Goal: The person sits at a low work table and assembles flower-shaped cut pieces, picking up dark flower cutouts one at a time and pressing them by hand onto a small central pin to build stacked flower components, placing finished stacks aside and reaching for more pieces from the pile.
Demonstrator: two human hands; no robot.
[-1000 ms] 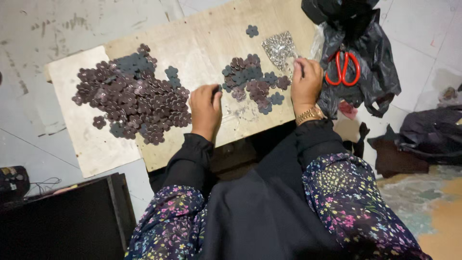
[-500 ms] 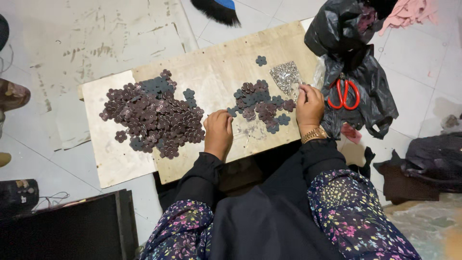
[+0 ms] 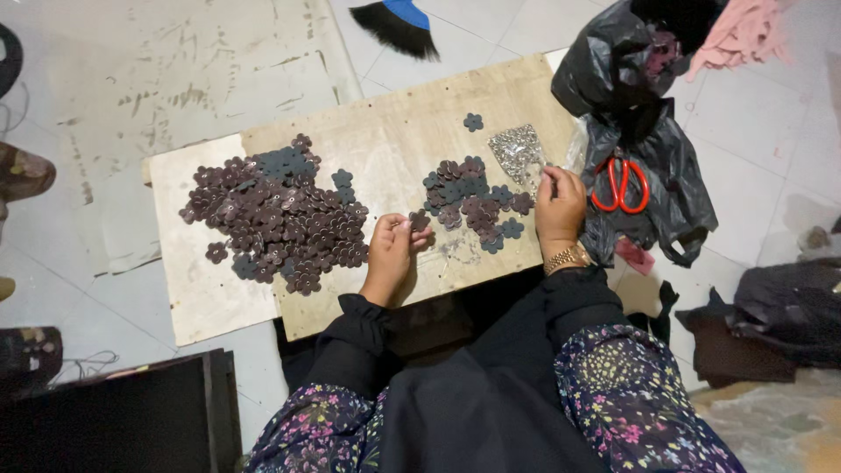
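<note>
- A wooden board (image 3: 385, 149) lies flat on a tiled floor, seen from above, with a seated person's two hands resting on its near edge.
- Well to the left of the left hand, a large heap of dark brown flower-shaped pieces (image 3: 280, 223) spreads over the board, with a few dark grey ones mixed in along its far side.
- The left hand (image 3: 392, 254) rests on the board with its fingers curled, pinching one brown flower piece (image 3: 419, 220) between thumb and fingertips.
- Between the two hands, slightly beyond them, sits a smaller heap of flower pieces (image 3: 473, 203), brown and grey together.
- One lone grey flower piece (image 3: 474, 122) lies apart, far beyond the small heap.
- Just beyond the right hand, a small clear plastic bag (image 3: 519, 151) lies open on the board; it holds a mound of tiny silver beads or studs.
- The right hand (image 3: 558, 210) has its fingers drawn together, the fingertips touching the near edge of the silver mound. Whether it pinches anything cannot be told. A gold-coloured wristwatch (image 3: 568, 258) sits on its wrist.
- To the right of the right hand, a crumpled black plastic bag (image 3: 653, 158) lies off the board's edge, with red-handled scissors (image 3: 620, 186) resting on top of it. What is inside the bag is hidden.
</note>
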